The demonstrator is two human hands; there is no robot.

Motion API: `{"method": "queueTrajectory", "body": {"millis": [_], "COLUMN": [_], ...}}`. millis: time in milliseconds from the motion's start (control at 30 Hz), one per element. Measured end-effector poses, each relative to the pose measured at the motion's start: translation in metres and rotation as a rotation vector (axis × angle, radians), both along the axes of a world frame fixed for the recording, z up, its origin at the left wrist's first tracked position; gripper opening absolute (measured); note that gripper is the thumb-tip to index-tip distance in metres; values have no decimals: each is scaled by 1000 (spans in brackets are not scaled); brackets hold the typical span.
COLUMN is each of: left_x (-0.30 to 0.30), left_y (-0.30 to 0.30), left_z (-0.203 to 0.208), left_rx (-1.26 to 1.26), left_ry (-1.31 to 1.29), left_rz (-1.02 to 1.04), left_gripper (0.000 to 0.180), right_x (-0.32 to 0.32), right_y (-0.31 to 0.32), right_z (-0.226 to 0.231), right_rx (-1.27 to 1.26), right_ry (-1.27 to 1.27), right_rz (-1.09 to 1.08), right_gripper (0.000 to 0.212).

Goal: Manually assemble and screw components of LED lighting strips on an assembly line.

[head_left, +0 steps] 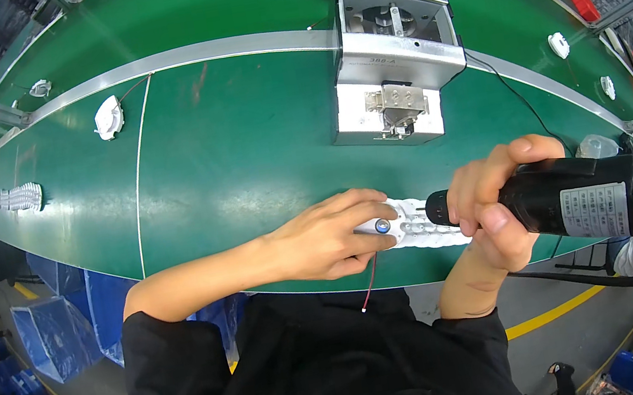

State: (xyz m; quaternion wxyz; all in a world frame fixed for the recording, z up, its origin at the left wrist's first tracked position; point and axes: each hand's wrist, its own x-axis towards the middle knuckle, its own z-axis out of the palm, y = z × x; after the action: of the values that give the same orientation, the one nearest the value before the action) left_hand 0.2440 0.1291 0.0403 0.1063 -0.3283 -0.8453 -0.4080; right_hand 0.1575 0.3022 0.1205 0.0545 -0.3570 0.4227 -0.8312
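- At the far left, a row of white ribbed pieces (pixel 14 199) is lying on the green table (pixel 232 144), well apart from both hands.
- Nearer the middle, a white fitting (pixel 108 118) is resting by itself on the table.
- The left hand (pixel 331 233) is reaching in palm down, its fingers half curled and its thumb standing apart on the near side, so that it is holding a white part between them.
- That white part (pixel 396 228) is lying under and between the left fingertips, and a thin red wire (pixel 370 285) is hanging toward the person beside it.
- A silver machine (pixel 402 58) is standing on the far side.
- Just right of the left hand, a strip of white pieces (pixel 433 232) is lying below the tool's tip.
- The right hand (pixel 495 205) is closing firmly around a black power screwdriver (pixel 570 184), which is pointing left; whether its bit is touching anything cannot be told.
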Motion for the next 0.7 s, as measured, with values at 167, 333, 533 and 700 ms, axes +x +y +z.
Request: {"method": "queueTrajectory", "body": {"millis": [167, 333, 533, 700], "left_x": [-2, -3, -8, -2], "left_y": [-2, 1, 6, 5], "left_z": [4, -1, -12, -11], "left_rx": [-73, -90, -23, -97], "left_ry": [-7, -1, 44, 62], "left_rz": [-6, 16, 41, 55], "left_gripper": [35, 35, 26, 20], "right_x": [-2, -4, -15, -38], "right_y": [2, 0, -13, -34], "right_z": [2, 5, 17, 27], "right_rx": [8, 19, -3, -13], "right_ry": [21, -1, 41, 85], "right_rz": [-16, -19, -71, -189], "right_gripper": [51, 50, 59, 54]}}
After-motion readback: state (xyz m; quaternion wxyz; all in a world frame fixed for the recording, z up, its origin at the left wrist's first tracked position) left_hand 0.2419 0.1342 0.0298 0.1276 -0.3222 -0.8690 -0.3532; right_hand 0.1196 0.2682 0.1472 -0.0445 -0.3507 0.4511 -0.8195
